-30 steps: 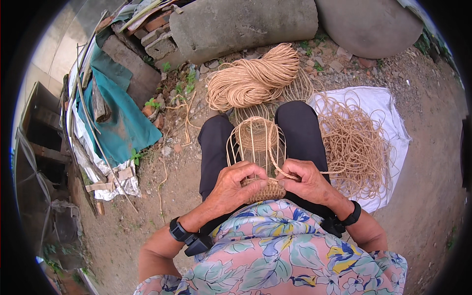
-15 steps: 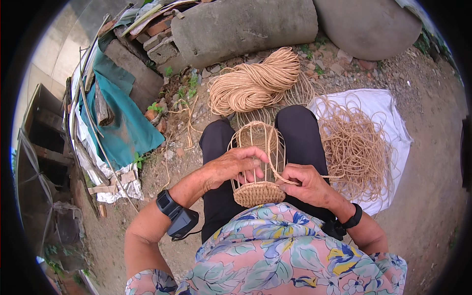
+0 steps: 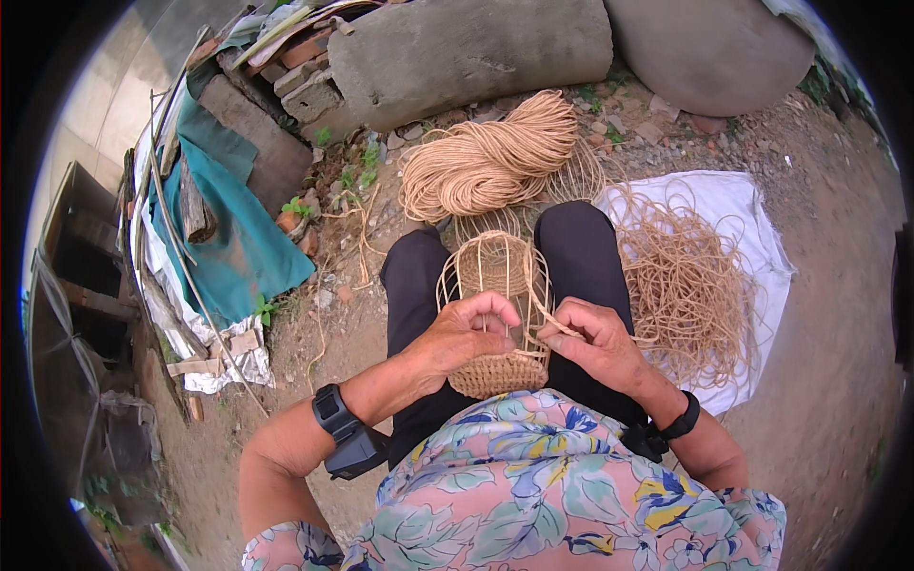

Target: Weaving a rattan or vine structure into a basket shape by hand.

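Note:
A small basket (image 3: 497,379) of tan twisted cord sits between my thighs, its near end densely woven and upright ribs running along its open frame. My left hand (image 3: 459,336) has curled fingers among the ribs, just above the woven band; its fingertips are partly hidden. My right hand (image 3: 598,350), at the basket's right side, pinches a length of cord (image 3: 539,307) that runs from the frame. A loose tangle of cord (image 3: 687,309) lies on a white sack (image 3: 766,266) to my right, and a thick coiled hank (image 3: 486,162) lies beyond my knees.
Concrete slabs (image 3: 466,57) and a round disc (image 3: 709,52) border the far side. At left are a teal tarp (image 3: 233,257), weathered sticks (image 3: 198,214), bricks (image 3: 309,48) and a dark metal structure (image 3: 86,276). Dirt, rubble and small weeds surround me.
My left hand rose from the woven edge with fingers extended, then curled them again among the ribs. My right hand keeps hold of the cord, shifting only slightly.

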The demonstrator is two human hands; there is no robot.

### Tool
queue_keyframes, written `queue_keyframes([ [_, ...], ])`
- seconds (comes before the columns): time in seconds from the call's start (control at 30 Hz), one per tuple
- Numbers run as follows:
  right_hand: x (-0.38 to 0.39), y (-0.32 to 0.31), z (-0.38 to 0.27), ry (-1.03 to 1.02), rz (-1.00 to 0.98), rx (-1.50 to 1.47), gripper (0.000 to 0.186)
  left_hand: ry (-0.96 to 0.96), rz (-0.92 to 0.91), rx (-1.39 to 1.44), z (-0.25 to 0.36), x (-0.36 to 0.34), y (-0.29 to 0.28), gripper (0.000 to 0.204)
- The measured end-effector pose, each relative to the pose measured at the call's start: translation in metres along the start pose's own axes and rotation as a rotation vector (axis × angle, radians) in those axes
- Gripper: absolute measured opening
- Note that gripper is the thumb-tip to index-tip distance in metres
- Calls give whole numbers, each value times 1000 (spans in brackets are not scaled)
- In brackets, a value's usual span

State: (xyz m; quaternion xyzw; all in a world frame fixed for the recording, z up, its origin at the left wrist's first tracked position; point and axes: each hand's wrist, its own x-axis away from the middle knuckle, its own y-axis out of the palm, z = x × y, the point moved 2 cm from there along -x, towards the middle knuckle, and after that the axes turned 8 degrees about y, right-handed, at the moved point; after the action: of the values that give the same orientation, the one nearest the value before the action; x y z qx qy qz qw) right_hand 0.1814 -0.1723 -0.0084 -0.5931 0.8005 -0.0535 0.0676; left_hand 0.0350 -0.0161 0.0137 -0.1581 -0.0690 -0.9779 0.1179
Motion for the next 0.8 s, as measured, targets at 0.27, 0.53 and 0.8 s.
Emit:
queue_keyframes([
  [0.27,-10,-12,15,-80,184,303,27,275,140,188,-29,5,-8,24],
  [0.53,31,-61,11,238,82,57,31,267,197,411,-60,6,-18,30],
  [0.8,57,-66,22,325,26,60,29,48,26,158,-16,23,-52,41],
])
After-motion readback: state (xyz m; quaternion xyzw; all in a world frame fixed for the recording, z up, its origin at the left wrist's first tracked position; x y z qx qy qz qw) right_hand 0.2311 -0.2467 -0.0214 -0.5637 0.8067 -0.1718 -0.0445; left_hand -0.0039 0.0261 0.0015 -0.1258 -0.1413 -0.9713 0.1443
